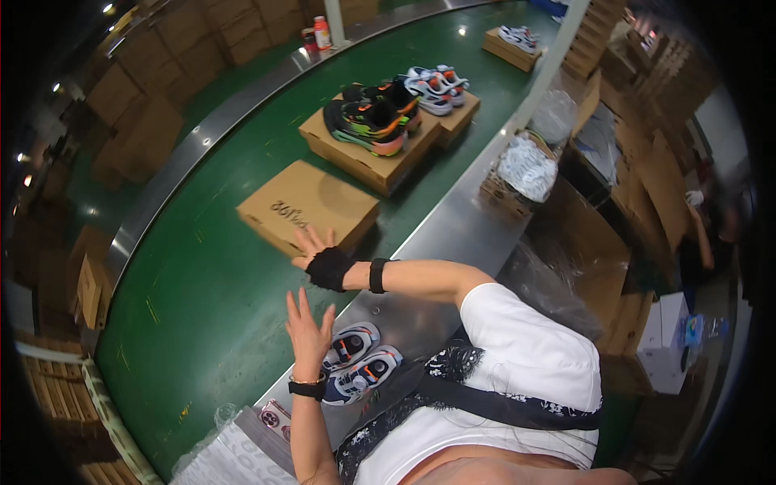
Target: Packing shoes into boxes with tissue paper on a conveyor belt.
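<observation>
My right hand (316, 247) has its fingers spread at the near edge of a closed brown cardboard shoebox (311, 202). Whether the fingertips press on the box, I cannot tell. A black wrist brace covers the base of that hand. My left hand (307, 326) is raised over the belt's edge, fingers apart and nothing in them. Just beside it, a pair of white, navy and orange sneakers (362, 373) rests on the metal ledge, partly hidden by my left wrist.
The green conveyor belt (182, 299) curves away to the far right. Behind the closed box, black multicoloured sneakers (368, 121) and white ones (436, 87) sit on shoeboxes. Stacked paper sheets (234, 453) lie at lower left. A carton of crumpled paper (527, 168) stands on the metal ledge (453, 218).
</observation>
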`<state>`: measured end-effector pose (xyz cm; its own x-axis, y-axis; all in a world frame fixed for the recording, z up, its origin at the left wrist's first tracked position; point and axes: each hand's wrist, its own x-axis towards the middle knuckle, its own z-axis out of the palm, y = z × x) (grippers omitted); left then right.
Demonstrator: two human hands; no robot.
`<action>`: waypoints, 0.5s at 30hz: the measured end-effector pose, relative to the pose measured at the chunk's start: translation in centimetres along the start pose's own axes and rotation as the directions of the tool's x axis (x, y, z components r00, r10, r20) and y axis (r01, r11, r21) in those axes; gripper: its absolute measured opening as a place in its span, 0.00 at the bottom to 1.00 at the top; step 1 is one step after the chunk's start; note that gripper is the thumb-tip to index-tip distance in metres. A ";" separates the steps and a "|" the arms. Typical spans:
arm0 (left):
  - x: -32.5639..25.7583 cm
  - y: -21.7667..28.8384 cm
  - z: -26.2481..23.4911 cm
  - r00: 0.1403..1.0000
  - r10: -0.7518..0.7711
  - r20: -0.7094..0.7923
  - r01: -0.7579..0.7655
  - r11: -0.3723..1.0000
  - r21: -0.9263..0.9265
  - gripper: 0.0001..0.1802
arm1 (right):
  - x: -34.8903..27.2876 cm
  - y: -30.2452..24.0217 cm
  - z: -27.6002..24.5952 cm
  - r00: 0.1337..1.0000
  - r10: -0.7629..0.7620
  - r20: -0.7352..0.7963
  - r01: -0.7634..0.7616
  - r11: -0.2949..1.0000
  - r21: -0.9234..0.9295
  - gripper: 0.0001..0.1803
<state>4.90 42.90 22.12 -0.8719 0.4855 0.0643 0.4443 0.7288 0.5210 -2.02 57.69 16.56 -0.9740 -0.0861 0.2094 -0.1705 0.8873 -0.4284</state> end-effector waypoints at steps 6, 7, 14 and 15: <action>0.3 -3.7 1.5 0.949 -0.182 0.259 0.186 0.982 0.006 0.26 | -1.6 0.4 -14.3 0.939 0.067 -0.338 0.197 0.700 0.687 0.23; -0.6 -5.2 2.1 0.935 -0.257 0.242 0.231 0.964 0.131 0.26 | -2.1 2.9 -15.3 0.914 0.143 -0.379 0.220 0.611 0.760 0.22; -5.7 -9.7 -0.4 0.919 -0.338 0.202 0.280 0.922 0.267 0.22 | -14.6 26.2 -15.5 0.547 0.726 -0.416 -0.556 0.687 0.468 0.19; -5.8 -9.8 -0.2 0.977 -0.192 0.089 0.176 0.972 0.156 0.20 | -17.5 31.1 -16.3 0.389 0.724 -0.569 -0.569 0.675 0.469 0.19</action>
<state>5.58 32.89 16.83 -0.9191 0.3777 -0.1124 0.3102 0.8693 0.3848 12.13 94.14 13.95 -0.4177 0.8670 0.2717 0.3697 0.4354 -0.8208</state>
